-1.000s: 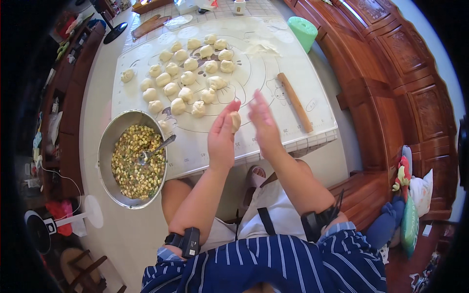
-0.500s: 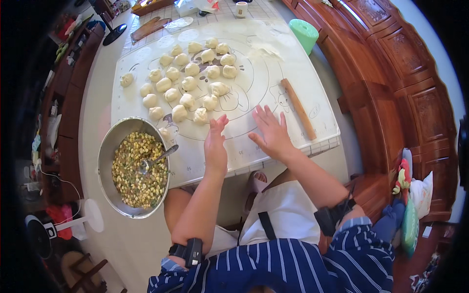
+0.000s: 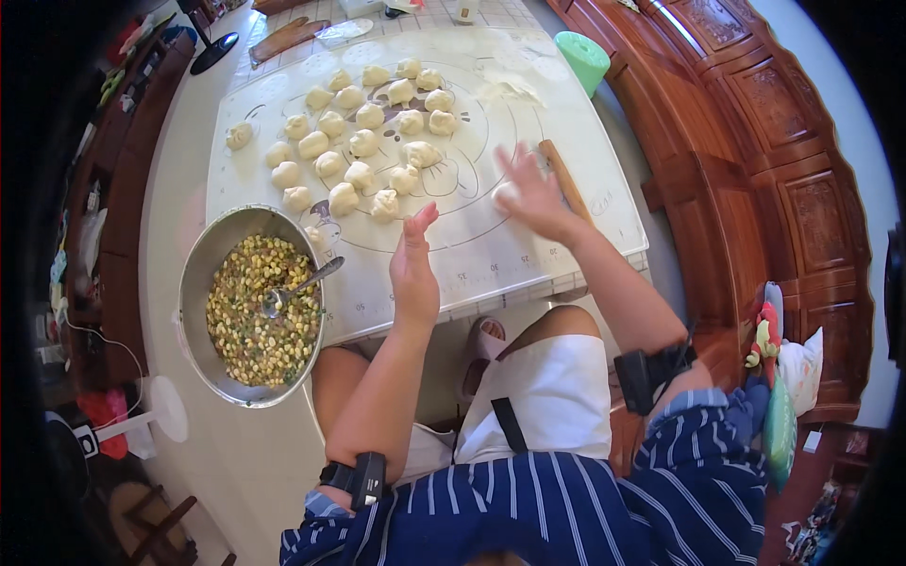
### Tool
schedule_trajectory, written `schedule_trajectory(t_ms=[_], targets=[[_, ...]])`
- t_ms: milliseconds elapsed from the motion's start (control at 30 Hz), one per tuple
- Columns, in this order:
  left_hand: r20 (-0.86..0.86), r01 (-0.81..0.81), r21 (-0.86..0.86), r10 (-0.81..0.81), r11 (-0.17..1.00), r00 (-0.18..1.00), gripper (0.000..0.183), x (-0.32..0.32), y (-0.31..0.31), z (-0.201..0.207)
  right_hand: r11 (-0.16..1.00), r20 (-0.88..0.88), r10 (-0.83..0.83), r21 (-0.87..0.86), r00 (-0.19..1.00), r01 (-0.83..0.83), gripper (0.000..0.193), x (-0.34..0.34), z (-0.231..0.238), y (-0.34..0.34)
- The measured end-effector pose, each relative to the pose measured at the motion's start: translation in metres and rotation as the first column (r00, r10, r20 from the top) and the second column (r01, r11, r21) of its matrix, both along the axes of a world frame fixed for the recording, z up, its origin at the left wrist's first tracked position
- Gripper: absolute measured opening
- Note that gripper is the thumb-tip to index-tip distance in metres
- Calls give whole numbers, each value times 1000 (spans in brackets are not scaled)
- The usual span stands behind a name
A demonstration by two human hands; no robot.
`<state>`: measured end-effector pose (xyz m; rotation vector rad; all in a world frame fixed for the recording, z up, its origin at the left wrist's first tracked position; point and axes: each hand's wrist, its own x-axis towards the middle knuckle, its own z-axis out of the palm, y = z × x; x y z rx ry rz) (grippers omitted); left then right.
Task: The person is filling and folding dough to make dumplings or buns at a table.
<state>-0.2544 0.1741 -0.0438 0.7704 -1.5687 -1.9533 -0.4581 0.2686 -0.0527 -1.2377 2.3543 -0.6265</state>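
My left hand (image 3: 415, 264) hovers above the near part of the white dough mat (image 3: 377, 307), its fingers stretched out and holding nothing. Farther right, my right hand (image 3: 536, 198) is slightly smeared by motion, with fingers apart, beside a wooden rolling pin (image 3: 564, 179) that it partly overlaps. A small whitish patch shows by its thumb; I cannot make out what it is. Several pale dough balls, some with pinched tops, lie left of centre; one dough ball (image 3: 384, 205) is nearest my left hand. Loose flour (image 3: 510, 87) lies toward the far right.
At the mat's near left, a steel bowl (image 3: 196, 349) holds chopped yellow and green filling and a metal spoon (image 3: 316, 274). A wooden board (image 3: 288, 40) lies at the far left. A green cylindrical container (image 3: 583, 58) stands by carved wooden furniture (image 3: 703, 179) on the right.
My right hand has moved away from me, toward the rolling pin, and now overlaps it. My left hand stays near its place with fingers still stretched. The view has shifted slightly.
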Motion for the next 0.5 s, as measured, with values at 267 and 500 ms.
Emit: schedule_trajectory(t_ms=[267, 500], targets=[[-24, -40, 17, 40, 999, 999, 60, -8, -2, -7, 930, -225, -263, -320, 938, 184, 42, -38, 20, -8], [28, -43, -33, 44, 999, 999, 40, -38, 10, -5, 729, 164, -469, -482, 868, 486, 31, -31, 11, -4]])
